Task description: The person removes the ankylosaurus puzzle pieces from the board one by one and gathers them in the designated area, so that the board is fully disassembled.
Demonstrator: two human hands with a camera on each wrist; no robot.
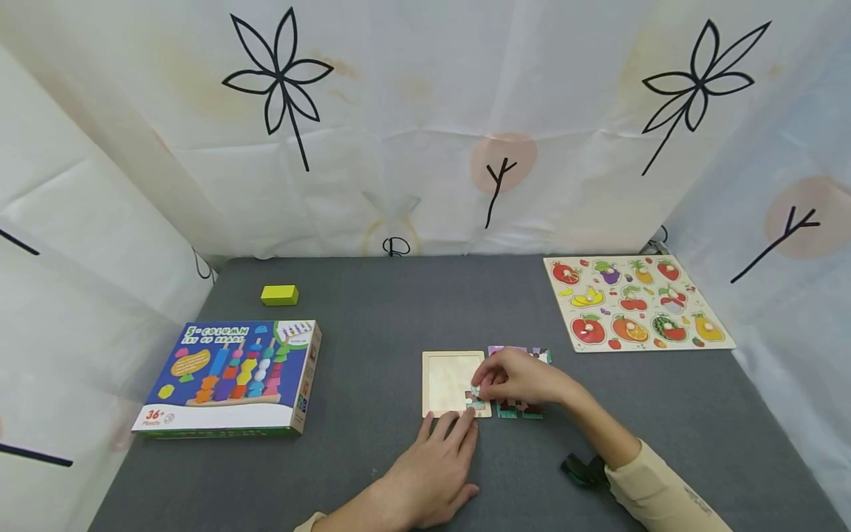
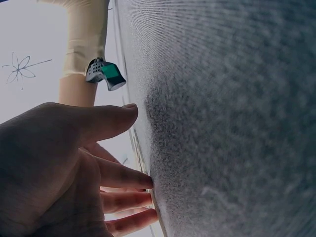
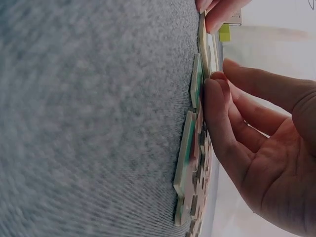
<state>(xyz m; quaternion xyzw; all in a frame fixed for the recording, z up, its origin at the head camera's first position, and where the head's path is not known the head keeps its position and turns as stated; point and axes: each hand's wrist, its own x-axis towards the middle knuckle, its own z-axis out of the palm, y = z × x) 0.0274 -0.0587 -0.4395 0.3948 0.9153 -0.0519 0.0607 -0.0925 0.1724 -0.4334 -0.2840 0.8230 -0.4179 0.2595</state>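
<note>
A shallow square wooden puzzle tray (image 1: 442, 377) lies on the grey table, with a small jigsaw piece (image 1: 476, 405) in its lower right corner. My right hand (image 1: 521, 377) reaches over the tray's right side, its thumb and fingers curled around another small puzzle piece (image 1: 475, 390) mostly covered by the fingertips. In the right wrist view, these fingertips (image 3: 213, 84) are right at the tray rim. The left hand (image 1: 435, 469) holds nothing; its spread fingers touch the tray's near edge, thumb out to the side. Loose puzzle pieces (image 1: 518, 410) lie under and beside the right hand.
At the left lies a blue bead-set box (image 1: 226, 369), with a yellow block (image 1: 279, 295) behind it. A fruit puzzle board (image 1: 638, 303) occupies the far right. A dark wrist camera (image 1: 583, 471) sits by the right sleeve. White printed curtains (image 1: 412, 148) enclose the table.
</note>
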